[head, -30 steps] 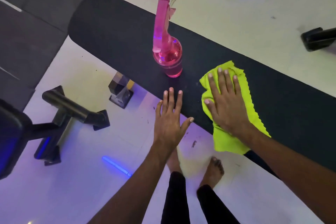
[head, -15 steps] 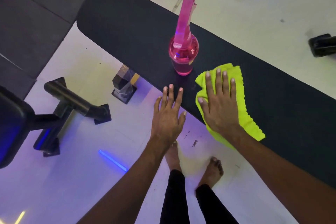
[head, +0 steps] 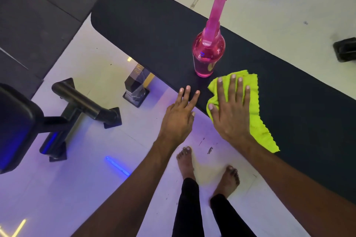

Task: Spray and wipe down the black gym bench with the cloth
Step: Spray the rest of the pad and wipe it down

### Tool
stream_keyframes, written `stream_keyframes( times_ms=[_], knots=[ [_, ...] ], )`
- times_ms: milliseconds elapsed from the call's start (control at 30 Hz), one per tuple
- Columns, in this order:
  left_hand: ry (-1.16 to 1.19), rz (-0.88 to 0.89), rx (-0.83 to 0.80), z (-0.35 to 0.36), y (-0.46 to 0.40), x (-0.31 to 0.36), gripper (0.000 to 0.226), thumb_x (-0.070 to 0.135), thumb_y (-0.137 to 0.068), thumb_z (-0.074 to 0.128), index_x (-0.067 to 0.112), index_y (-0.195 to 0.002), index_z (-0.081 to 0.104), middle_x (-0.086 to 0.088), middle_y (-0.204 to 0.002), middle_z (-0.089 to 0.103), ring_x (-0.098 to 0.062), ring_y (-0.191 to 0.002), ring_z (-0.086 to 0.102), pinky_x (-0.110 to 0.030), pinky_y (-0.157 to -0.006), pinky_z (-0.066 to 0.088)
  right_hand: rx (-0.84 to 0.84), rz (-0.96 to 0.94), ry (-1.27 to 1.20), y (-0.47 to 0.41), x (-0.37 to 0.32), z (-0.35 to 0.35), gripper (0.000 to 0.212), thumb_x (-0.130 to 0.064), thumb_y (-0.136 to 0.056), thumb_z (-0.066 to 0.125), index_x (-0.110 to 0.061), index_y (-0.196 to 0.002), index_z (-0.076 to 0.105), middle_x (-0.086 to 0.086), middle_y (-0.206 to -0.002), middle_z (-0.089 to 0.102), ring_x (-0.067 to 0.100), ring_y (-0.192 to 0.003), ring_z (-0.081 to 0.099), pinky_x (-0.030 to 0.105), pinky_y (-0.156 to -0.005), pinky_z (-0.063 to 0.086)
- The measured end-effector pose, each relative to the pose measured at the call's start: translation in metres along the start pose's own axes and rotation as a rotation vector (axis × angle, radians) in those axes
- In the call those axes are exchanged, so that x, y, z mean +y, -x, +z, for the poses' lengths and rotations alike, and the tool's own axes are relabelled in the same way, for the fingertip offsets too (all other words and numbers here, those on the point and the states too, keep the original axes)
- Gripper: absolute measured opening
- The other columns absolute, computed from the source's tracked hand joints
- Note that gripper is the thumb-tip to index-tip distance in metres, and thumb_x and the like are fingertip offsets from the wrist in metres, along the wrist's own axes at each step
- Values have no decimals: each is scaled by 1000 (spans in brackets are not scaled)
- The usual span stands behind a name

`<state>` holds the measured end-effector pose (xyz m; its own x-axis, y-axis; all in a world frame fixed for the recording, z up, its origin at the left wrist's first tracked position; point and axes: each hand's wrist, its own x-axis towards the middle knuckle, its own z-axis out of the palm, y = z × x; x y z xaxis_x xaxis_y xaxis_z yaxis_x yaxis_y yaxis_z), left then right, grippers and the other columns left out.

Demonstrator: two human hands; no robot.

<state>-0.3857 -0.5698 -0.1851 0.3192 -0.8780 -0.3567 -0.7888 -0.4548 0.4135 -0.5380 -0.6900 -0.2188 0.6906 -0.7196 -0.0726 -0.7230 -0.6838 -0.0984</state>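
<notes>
The long black gym bench runs diagonally from upper left to lower right. A pink spray bottle stands upright on it near the front edge. Just right of the bottle lies a bright yellow-green cloth, with my right hand pressed flat on top of it, fingers spread. My left hand rests its fingertips on the bench's near edge, left of the cloth, holding nothing.
A black equipment frame and a padded seat stand on the floor at left. The bench's wrapped leg is under its edge. My bare feet are close to the bench. Dark objects sit at far right.
My right hand has slid the cloth leftward along the bench, closer to the spray bottle. The left hand stays at the bench edge. The view has shifted slightly.
</notes>
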Motion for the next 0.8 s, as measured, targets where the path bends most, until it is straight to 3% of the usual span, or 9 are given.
stream_keyframes(
  times_ms=[67, 133, 233, 400, 467, 633, 800],
  knots=[
    [-46, 14, -29, -5, -1, -5, 64, 22, -111, 36, 30, -166, 5, 1, -176, -4, -18, -163, -5, -36, -116, 36, -24, -200, 18, 24, 20, 0, 73, -52, -107, 26, -20, -169, 6, 17, -177, 5, 38, -164, 5, 60, -132, 9],
    [-61, 30, -44, -8, -3, -7, 65, 23, -111, 37, 30, -166, 4, 0, -176, -5, -19, -163, -4, -36, -117, 36, -29, -236, 16, 43, 46, -3, 71, -52, -107, 24, -22, -169, 8, 11, -178, 6, 32, -165, 6, 58, -132, 12],
    [-52, 5, -66, -6, -4, -5, 66, 30, -112, 38, 31, -166, 0, 2, -175, -9, -19, -162, -8, -36, -121, 33, -5, 41, -11, 40, 62, -12, 73, -51, -107, 25, -18, -169, 9, 14, -177, 9, 32, -165, 7, 57, -133, 8],
    [-27, 21, -38, 5, -3, -5, 71, 29, -110, 43, 28, -166, 0, -2, -175, -11, -22, -162, -9, -37, -116, 39, 60, 472, -93, -32, 8, -16, 80, -52, -105, 31, -7, -167, 10, 31, -173, 7, 46, -162, 4, 64, -131, 6],
    [-28, 37, -29, 6, -3, -7, 72, 28, -109, 44, 27, -166, 0, -3, -175, -10, -23, -162, -9, -39, -114, 41, 62, 471, -114, -48, -16, -14, 81, -54, -105, 28, -6, -167, 10, 31, -173, 6, 46, -162, 4, 63, -131, 6],
    [-71, 52, -62, 1, -2, -11, 73, 31, -110, 42, 29, -165, -6, -1, -174, -14, -21, -161, -13, -39, -119, 37, 59, 186, -35, -5, -7, -5, 78, -55, -108, 25, -9, -168, 7, 20, -176, 9, 36, -164, 7, 57, -133, 6],
    [-111, 53, -75, 2, 0, -10, 76, 33, -109, 42, 28, -165, -9, -3, -174, -16, -25, -162, -10, -42, -121, 33, 99, 510, -59, -29, 39, -14, 81, -54, -106, 27, -5, -167, 7, 26, -174, 8, 40, -164, 6, 63, -130, 9]
  ],
)
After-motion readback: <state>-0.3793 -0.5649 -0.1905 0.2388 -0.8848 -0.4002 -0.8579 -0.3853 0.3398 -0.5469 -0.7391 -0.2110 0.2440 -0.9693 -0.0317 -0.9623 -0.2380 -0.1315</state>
